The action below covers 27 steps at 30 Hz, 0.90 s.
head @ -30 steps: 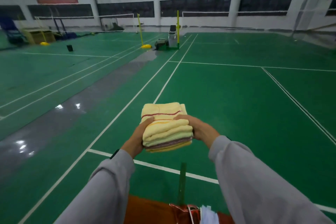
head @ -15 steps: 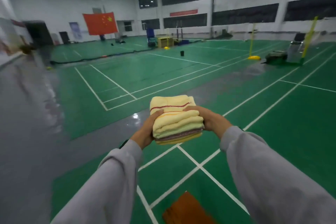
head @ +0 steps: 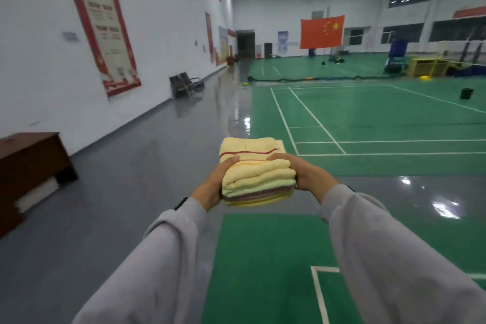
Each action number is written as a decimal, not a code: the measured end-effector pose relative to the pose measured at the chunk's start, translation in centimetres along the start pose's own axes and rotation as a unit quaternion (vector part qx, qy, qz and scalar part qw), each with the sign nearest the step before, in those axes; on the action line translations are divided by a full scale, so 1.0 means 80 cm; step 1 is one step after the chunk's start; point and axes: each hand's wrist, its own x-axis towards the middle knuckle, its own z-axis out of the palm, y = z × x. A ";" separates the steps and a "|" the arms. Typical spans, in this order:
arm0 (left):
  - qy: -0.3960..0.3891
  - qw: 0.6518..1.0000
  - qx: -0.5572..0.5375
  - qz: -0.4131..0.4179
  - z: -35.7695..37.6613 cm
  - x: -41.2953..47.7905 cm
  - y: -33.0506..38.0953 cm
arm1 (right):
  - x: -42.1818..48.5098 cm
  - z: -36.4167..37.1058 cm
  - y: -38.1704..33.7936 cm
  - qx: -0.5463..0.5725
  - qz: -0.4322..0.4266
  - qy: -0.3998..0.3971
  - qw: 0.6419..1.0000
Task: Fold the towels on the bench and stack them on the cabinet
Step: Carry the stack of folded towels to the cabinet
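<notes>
I saw one stack of folded towels (head: 256,173) carried at the centre of my view, clear of any table and well above the grey floor (head: 136,192). The left hand (head: 213,187) was clamped on its nine o'clock side and the right hand (head: 307,173) on its three o'clock side. The fingers (head: 277,157) were curled round the stack, thumbs pressed on top and the rest hidden beneath. I judged the squeeze from both sides was there to keep the loose layers square and stop them sliding during the carry. Two hands, then, on one stack. In its near edge I counted about five bands: yellow, yellow, pale green, maroon, yellow. How many separate towels that made I could not tell, since folds double up. One brown cabinet (head: 31,160) stood against the wall at nine o'clock from the stack, well apart from it. I took it for the place to set them down, so folding looked finished and only the delivery remained. One row of dark chairs (head: 185,84) sat at eleven o'clock, one red flag (head: 322,31) hung at one o'clock, and one black bin (head: 466,93) stood on the green court at two o'clock.
</notes>
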 end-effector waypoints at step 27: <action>0.360 0.925 -0.112 0.044 -0.635 -0.103 0.088 | 0.413 0.644 -0.082 -0.096 0.052 -0.371 0.922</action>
